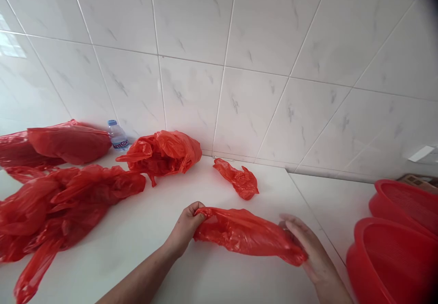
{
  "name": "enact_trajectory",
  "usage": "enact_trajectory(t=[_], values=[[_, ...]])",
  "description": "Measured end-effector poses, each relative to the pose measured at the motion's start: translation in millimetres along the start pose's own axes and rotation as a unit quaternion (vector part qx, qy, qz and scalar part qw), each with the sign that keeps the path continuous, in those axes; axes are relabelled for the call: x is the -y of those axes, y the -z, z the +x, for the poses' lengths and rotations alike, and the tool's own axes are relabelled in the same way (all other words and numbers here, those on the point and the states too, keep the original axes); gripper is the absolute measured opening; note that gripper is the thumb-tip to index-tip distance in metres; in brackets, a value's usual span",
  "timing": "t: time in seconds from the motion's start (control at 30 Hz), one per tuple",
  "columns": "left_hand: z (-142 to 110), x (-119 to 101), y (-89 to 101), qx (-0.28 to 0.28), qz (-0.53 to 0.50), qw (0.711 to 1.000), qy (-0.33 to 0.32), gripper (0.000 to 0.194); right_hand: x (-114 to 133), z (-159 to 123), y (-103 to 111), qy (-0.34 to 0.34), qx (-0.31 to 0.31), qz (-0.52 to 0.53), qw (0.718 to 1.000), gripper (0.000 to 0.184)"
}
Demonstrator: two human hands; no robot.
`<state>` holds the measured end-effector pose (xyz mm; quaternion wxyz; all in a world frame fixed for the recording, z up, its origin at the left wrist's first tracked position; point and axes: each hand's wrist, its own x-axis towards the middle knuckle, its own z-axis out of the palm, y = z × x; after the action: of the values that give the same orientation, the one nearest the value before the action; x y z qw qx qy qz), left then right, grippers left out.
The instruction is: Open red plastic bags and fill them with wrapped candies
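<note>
A red plastic bag (246,233) lies stretched across the white counter (143,231) between my hands. My left hand (186,226) is closed, pinching the bag's left end. My right hand (310,249) lies with fingers stretched out flat under and against the bag's right end. A small crumpled red bag (239,180) sits just behind, apart from my hands.
Several more red bags are heaped at the left (61,203) and centre back (164,153). A small water bottle (118,136) stands against the tiled wall (239,66). Two red plastic basins (393,254) sit at the right edge.
</note>
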<state>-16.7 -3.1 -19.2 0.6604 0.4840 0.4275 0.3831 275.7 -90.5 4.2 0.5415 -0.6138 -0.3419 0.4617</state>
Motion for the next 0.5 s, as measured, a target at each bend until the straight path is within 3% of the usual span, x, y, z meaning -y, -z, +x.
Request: enact_trajectory(t=[0.03, 0.07, 0.13, 0.2, 0.27, 0.37, 0.43, 0.5], values=[[-0.1, 1.3, -1.4, -0.002, -0.01, 1.0, 0.002, 0.016, 1.7, -3.7, -2.8, 0.056, -0.092, -0.061, 0.992, 0.034], [-0.5, 3.0, -3.5, -0.002, -0.018, 1.0, 0.006, 0.018, 3.0, -9.4, -7.9, 0.132, -0.178, -0.126, 0.967, 0.032], [-1.9, 7.3, -8.9, -0.001, -0.032, 0.999, 0.012, 0.02, 3.5, -25.1, -23.8, 0.319, -0.27, -0.244, 0.875, 0.021], [-4.2, 11.1, -14.9, 0.003, -0.041, 0.999, 0.015, 0.02, -0.8, -41.3, -44.2, 0.49, -0.231, -0.318, 0.778, 0.016], [-8.0, 12.8, -20.4, 0.008, -0.046, 0.999, 0.017, 0.022, -10.8, -49.9, -64.9, 0.576, -0.126, -0.355, 0.726, 0.022], [-15.4, 10.5, -26.4, 0.041, -0.066, 0.997, 0.015, 0.027, -32.0, -40.9, -86.4, 0.547, -0.061, -0.408, 0.729, 0.024], [-18.4, 7.2, -26.9, 0.075, -0.103, 0.992, 0.007, 0.032, -43.5, -26.2, -90.0, 0.46, -0.057, -0.459, 0.758, 0.027], [-17.3, 3.1, -22.8, 0.08, -0.146, 0.986, -0.01, 0.035, -48.5, -13.6, -86.4, 0.341, -0.023, -0.482, 0.807, 0.036]])
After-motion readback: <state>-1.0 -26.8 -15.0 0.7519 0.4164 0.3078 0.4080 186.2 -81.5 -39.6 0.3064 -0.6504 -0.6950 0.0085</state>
